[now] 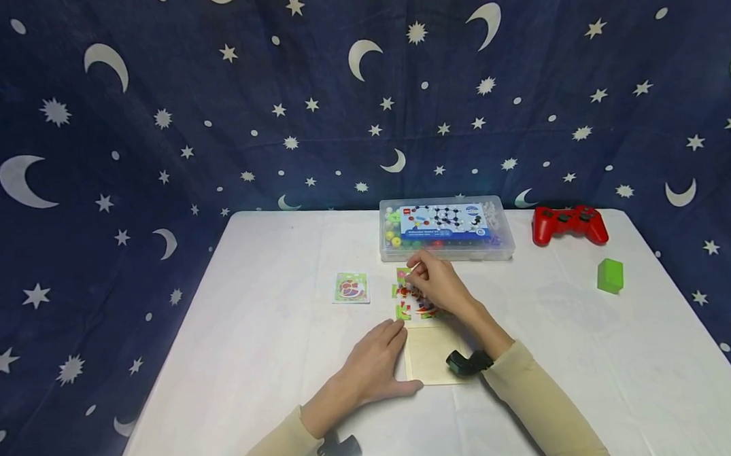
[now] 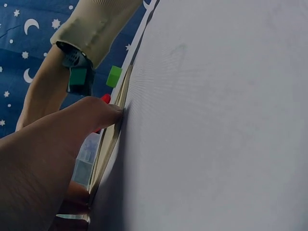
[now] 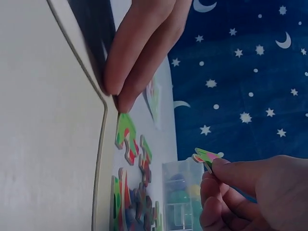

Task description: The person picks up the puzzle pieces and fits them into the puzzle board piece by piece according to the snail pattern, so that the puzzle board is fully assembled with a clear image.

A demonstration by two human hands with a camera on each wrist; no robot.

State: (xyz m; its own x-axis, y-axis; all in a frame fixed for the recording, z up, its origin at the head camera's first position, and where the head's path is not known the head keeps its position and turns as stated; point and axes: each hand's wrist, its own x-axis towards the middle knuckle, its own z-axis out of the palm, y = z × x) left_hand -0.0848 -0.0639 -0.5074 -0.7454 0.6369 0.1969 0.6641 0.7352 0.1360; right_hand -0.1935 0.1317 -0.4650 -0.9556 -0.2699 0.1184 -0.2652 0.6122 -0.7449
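Observation:
My right hand (image 1: 436,283) pinches a small green and pink jigsaw piece (image 3: 208,155) between thumb and fingertips, raised above the table in the right wrist view. Below that hand lie several loose puzzle pieces (image 1: 403,312), green, red and dark, partly hidden by it. A flat pale wooden puzzle tray (image 1: 433,354) with a raised border sits nearer the front. My left hand (image 1: 374,363) spans the tray's left side and holds it, thumb at the near edge and fingertips at the far left corner.
Left of the pieces lies a square picture card (image 1: 351,288). A clear plastic box (image 1: 445,230) of coloured model parts stands behind them. Towards the right are a red game controller (image 1: 569,225) and a green block (image 1: 610,276). A starry dark-blue cloth (image 1: 310,87) hangs behind the white-covered table (image 1: 272,341).

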